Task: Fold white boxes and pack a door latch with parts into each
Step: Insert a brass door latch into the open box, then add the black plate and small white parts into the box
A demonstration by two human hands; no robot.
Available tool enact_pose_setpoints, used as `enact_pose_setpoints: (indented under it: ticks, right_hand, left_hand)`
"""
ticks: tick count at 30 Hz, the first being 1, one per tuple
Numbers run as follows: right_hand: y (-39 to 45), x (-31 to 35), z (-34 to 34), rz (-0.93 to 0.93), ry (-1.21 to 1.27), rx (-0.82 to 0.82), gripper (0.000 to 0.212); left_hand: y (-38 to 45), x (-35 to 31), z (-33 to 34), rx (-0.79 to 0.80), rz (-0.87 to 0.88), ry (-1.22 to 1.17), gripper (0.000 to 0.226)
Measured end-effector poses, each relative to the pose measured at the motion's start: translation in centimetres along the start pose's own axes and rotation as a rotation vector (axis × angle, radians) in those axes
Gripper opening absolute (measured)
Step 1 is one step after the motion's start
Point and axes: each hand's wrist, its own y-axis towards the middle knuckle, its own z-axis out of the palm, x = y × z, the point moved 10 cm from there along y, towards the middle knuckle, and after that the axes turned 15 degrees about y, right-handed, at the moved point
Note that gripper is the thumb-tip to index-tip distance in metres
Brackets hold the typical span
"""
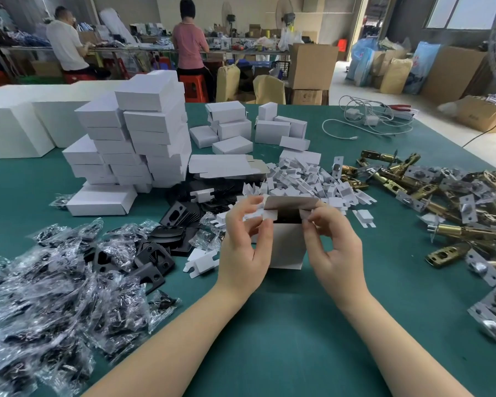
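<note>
A small white box (pixel 288 247) stands upright on the green table (pixel 284 325) at the centre, its top open and its lid flap raised behind. My left hand (pixel 245 242) holds the box's left side and pinches its left top flap. My right hand (pixel 331 242) pinches the right top flap. Something dark shows inside the opening. Brass door latches (pixel 441 196) lie heaped to the right. Bagged parts in clear plastic (pixel 49 282) cover the left, with black plates (pixel 161 253) beside them. White card inserts (pixel 304 179) are piled just behind the box.
Closed white boxes (pixel 132 141) are stacked at the back left, with more loose ones (pixel 235 127) behind the centre. Flat box blanks (pixel 226 166) lie beside the stack. A white cable and charger (pixel 367 118) sit at the far right. Two people work at a distant bench.
</note>
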Motion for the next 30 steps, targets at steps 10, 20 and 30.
enact_pose_setpoints:
  ticks: [10, 20, 30]
  right_hand:
    - [1.8, 0.8, 1.1, 0.022, -0.28, 0.285, 0.018]
    - [1.8, -0.2, -0.3, 0.192, -0.003, 0.033, 0.031]
    - [0.8, -2.4, 0.3, 0.376, 0.239, 0.009, 0.044]
  left_hand:
    - [2.6, -1.4, 0.4, 0.239, 0.114, 0.345, 0.029]
    - [2.7, 0.2, -0.2, 0.19, -0.073, 0.171, 0.01]
    - [5.8, 3.8, -3.0, 0.515, -0.401, 0.235, 0.017]
